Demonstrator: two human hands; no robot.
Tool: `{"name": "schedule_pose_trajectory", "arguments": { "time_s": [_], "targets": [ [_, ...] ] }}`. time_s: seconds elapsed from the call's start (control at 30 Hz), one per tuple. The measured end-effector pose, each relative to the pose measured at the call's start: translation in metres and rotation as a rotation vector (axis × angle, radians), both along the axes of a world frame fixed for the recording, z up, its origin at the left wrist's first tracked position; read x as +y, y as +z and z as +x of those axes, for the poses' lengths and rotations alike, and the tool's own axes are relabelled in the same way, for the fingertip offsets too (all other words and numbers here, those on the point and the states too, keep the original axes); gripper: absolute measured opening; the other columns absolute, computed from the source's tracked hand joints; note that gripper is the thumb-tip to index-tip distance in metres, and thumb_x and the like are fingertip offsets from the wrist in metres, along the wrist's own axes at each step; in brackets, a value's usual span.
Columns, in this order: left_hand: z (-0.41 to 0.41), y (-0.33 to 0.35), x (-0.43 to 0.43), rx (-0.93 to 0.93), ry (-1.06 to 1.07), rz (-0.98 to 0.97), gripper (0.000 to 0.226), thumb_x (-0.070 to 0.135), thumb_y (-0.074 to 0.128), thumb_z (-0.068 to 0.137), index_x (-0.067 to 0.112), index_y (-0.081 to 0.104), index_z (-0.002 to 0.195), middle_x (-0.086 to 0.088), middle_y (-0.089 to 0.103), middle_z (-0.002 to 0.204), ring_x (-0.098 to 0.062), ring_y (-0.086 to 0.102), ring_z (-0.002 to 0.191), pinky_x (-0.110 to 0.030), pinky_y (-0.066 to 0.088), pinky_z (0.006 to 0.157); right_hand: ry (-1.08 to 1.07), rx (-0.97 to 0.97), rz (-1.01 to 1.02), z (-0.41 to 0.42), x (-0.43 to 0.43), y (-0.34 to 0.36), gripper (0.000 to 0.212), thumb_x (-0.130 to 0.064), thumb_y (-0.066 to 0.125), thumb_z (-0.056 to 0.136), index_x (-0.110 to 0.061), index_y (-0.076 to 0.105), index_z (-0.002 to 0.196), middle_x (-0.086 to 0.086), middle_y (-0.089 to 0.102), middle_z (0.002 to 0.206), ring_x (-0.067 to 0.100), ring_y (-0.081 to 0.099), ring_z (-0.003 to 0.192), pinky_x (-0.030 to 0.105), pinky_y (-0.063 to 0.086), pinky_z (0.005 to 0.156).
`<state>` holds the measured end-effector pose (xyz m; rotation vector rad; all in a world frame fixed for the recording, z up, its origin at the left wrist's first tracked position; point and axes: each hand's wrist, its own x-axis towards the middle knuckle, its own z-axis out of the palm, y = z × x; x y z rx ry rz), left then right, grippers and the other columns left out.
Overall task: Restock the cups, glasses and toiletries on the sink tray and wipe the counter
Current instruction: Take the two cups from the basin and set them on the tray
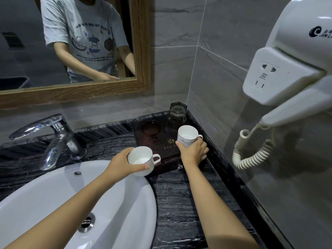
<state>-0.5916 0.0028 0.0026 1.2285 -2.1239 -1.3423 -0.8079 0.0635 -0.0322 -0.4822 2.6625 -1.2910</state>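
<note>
At a dark marble bathroom table [179,203], you stand with a white cup in each hand. Far left, the chrome tap [52,139] leans over the white basin [45,203], its drain in view near the bottom. Your left hand [120,166] is wrapped around the first white cup [142,159], fingers [143,167] closed along its near side, thumb behind; the cup hangs tilted at the basin's right rim, just short of the tray's near-left corner, handle pointing right. The dark sink tray [161,142] sits in the back right corner of the table, with a round recess showing near its far left. Your right hand [194,151] grips the second white cup [187,135] from below and in front, fingers curled to its handle side, holding it upright over the tray's right half; whether its base touches the tray cannot be told. Behind it, an empty glass [177,112] stands at the tray's far right corner, hard against the tiled wall. Farthest right, a white wall-mounted hair dryer [296,69] hangs with its coiled cord below.
</note>
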Motion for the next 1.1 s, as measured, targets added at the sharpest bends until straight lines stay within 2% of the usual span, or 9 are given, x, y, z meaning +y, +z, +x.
{"name": "schedule_pose_trajectory", "arguments": {
  "time_s": [0.1,0.27,0.43,0.57,0.67,0.8,0.87,0.93,1.1],
  "targets": [
    [-0.002,0.000,-0.002,0.001,0.018,0.000,0.063,0.061,0.073,0.036,0.039,0.056,0.092,0.011,0.063,0.103,-0.010,0.058,0.096,-0.027,0.048,0.078,-0.018,0.000,0.041,-0.004,-0.004,-0.004,0.082,-0.041,0.078,0.068,-0.005,0.039,0.131,0.017,0.042,0.136,0.035,0.034,0.128,0.047,0.030,0.105],
    [-0.007,-0.001,-0.004,0.000,0.032,0.002,0.063,0.052,0.078,0.044,0.034,0.057,0.100,0.010,0.062,0.105,-0.010,0.057,0.097,-0.022,0.045,0.073,0.033,0.071,0.112,-0.016,-0.004,-0.007,0.069,-0.040,0.074,0.073,-0.006,0.046,0.126,0.016,0.046,0.133,0.034,0.036,0.125,0.046,0.031,0.103],
    [-0.012,-0.002,-0.006,-0.012,0.041,0.009,0.078,0.059,0.076,0.038,0.029,0.058,0.108,0.009,0.062,0.107,-0.012,0.057,0.099,-0.026,0.045,0.077,0.115,0.070,0.106,-0.029,0.000,-0.008,0.068,-0.040,0.073,0.074,-0.007,0.047,0.128,0.014,0.046,0.132,0.033,0.036,0.126,0.047,0.030,0.104],
    [-0.015,-0.004,-0.010,-0.017,0.052,0.011,0.075,0.054,0.080,0.041,0.029,0.058,0.109,0.009,0.062,0.108,-0.014,0.058,0.100,-0.027,0.046,0.078,0.117,0.033,0.046,-0.027,0.005,-0.004,0.071,-0.032,0.074,0.074,-0.007,0.043,0.133,0.016,0.045,0.134,0.034,0.036,0.127,0.047,0.031,0.105],
    [-0.019,-0.003,-0.014,-0.027,0.051,0.004,0.084,0.058,0.078,0.039,0.028,0.056,0.114,0.007,0.061,0.111,-0.015,0.057,0.102,-0.032,0.049,0.085,0.110,0.118,-0.105,-0.009,0.017,-0.001,0.050,-0.016,0.069,0.078,-0.004,0.052,0.124,0.016,0.052,0.123,0.033,0.043,0.118,0.044,0.039,0.101],
    [-0.034,0.001,-0.019,-0.034,0.049,-0.053,0.075,0.049,0.080,0.048,0.023,0.055,0.114,0.004,0.059,0.110,-0.019,0.055,0.101,-0.035,0.050,0.083,0.272,0.239,-0.206,0.026,0.029,0.000,0.028,-0.012,0.062,0.085,-0.007,0.060,0.113,0.008,0.060,0.109,0.022,0.052,0.104,0.033,0.047,0.088],
    [-0.044,0.002,-0.021,-0.031,0.058,-0.090,0.070,0.041,0.084,0.056,0.021,0.053,0.115,0.004,0.057,0.108,-0.019,0.053,0.100,-0.037,0.050,0.085,0.347,0.171,-0.214,0.031,0.027,0.002,0.024,-0.013,0.061,0.086,-0.007,0.063,0.109,0.007,0.061,0.108,0.019,0.055,0.095,0.032,0.050,0.085],
    [-0.054,0.002,-0.023,-0.036,0.072,-0.130,0.067,0.037,0.083,0.061,0.019,0.052,0.117,0.005,0.055,0.106,-0.018,0.052,0.100,-0.033,0.046,0.083,0.432,0.051,-0.184,0.030,0.021,0.002,0.025,-0.013,0.062,0.087,-0.006,0.064,0.110,0.009,0.063,0.109,0.014,0.056,0.086,0.026,0.049,0.080],
    [-0.072,-0.005,-0.024,-0.060,0.102,-0.152,0.071,0.037,0.082,0.062,0.014,0.050,0.120,0.001,0.055,0.109,-0.019,0.049,0.101,-0.029,0.040,0.079,0.486,-0.037,-0.090,0.026,0.010,0.001,0.040,-0.012,0.059,0.090,-0.007,0.054,0.129,0.011,0.061,0.113,0.011,0.053,0.084,0.017,0.041,0.077]
  ]
}}
